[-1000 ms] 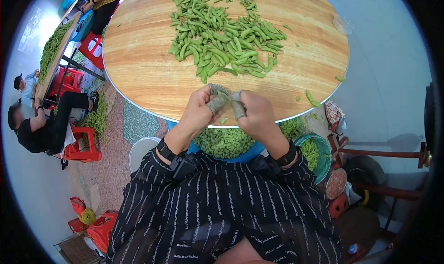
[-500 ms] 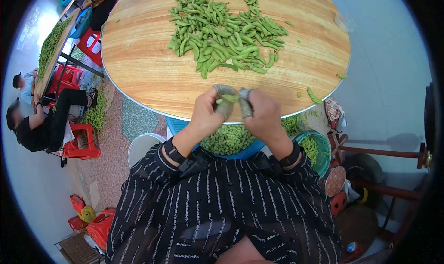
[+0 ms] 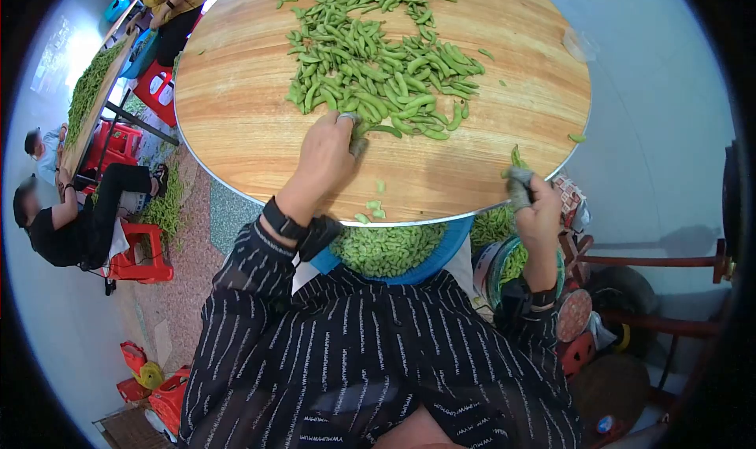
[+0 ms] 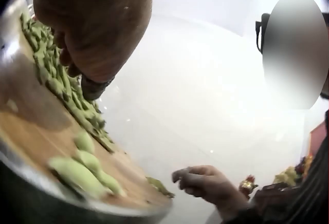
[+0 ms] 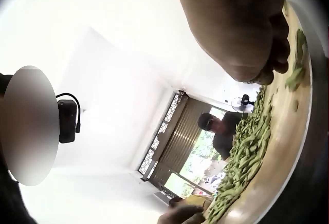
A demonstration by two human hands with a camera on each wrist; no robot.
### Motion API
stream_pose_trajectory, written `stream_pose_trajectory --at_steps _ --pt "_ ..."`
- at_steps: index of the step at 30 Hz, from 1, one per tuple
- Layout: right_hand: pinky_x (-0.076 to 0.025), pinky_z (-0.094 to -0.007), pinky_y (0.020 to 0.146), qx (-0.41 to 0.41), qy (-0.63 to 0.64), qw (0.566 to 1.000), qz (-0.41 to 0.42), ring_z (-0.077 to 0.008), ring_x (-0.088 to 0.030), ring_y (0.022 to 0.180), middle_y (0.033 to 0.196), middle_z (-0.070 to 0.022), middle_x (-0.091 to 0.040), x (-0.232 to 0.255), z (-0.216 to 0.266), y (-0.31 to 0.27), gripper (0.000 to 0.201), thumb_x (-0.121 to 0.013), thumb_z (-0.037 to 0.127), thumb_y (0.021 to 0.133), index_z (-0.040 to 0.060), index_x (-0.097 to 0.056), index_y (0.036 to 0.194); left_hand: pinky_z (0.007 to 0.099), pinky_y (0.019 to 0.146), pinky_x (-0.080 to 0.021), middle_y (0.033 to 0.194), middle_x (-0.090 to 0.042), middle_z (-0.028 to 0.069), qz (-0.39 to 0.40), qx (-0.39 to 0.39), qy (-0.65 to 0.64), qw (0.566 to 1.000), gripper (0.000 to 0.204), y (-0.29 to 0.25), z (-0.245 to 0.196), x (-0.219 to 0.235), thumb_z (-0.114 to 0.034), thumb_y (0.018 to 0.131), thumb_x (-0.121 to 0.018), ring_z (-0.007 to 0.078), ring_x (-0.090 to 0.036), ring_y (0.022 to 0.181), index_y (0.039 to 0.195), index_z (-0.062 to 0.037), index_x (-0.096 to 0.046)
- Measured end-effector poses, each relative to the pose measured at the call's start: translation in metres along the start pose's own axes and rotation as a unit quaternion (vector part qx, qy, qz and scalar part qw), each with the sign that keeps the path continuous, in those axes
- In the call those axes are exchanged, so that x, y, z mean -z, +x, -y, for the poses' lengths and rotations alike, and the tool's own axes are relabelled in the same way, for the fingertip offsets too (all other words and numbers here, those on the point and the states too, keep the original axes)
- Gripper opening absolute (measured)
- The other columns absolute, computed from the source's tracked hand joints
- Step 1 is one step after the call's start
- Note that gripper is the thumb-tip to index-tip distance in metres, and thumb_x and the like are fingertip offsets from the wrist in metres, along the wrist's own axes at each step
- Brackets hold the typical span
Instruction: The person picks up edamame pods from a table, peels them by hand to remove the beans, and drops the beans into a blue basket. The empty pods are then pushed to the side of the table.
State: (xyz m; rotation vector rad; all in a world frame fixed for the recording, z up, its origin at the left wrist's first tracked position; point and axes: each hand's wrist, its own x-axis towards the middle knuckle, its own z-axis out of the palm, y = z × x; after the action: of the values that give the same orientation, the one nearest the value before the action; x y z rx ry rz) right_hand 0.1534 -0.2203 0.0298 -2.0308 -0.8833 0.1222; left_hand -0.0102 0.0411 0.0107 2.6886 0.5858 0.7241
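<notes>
A long pile of green soybean pods [image 3: 378, 63] lies across the round wooden table. At the pile's near edge my left hand [image 3: 327, 146] reaches down, its wrapped thumb and fingertip against the pods; whether it pinches one I cannot tell. Over the table's right rim is my right hand [image 3: 538, 217], its wrapped fingers loosely bent. A few pods [image 3: 516, 156] lie just past its fingertips. The left wrist view shows nothing between the fingers of that right hand [image 4: 208, 180]. Several pale shelled beans [image 3: 374, 206] sit near the table's front rim.
Below the front rim stands a blue basin [image 3: 453, 248] of shelled beans. A green-rimmed bucket [image 3: 490, 272] with pods is to the right, beside a wooden frame [image 3: 646, 262]. People sit at another pod-covered table [image 3: 90, 87] on the left, near red stools [image 3: 140, 252].
My hands were together at the table's front, working on a pod. They have parted: left forward to the pile, right out to the right rim. Loose beans now lie at the front edge.
</notes>
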Motion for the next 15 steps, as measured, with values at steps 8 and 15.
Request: stream_pose_trajectory --at_steps 8,15 --pt "-0.043 -0.0216 0.066 -0.069 0.307 0.934 0.171 -0.0092 -0.053 0.071 0.082 -0.0051 -0.059 -0.077 0.042 0.006 0.025 -0.053 -0.001 0.077 -0.0044 -0.054 0.102 0.0422 0.062 -0.043 0.077 -0.052 0.0174 0.043 0.03 0.098 0.994 0.013 0.002 0.001 0.002 -0.007 0.068 -0.055 0.0356 -0.053 0.075 0.078 -0.0004 -0.05" --pt "-0.034 -0.0156 0.047 -0.137 0.51 0.812 0.248 -0.0045 -0.046 0.057 0.073 -0.0025 -0.055 -0.115 0.048 0.024 0.022 -0.048 -0.001 0.078 -0.0008 -0.055 0.099 0.0404 0.06 -0.041 0.075 -0.054 0.0195 0.091 0.126 -0.209 0.965 0.012 -0.017 -0.015 0.006 -0.01 0.073 -0.055 0.0355 -0.053 0.07 0.078 0.0009 -0.052"
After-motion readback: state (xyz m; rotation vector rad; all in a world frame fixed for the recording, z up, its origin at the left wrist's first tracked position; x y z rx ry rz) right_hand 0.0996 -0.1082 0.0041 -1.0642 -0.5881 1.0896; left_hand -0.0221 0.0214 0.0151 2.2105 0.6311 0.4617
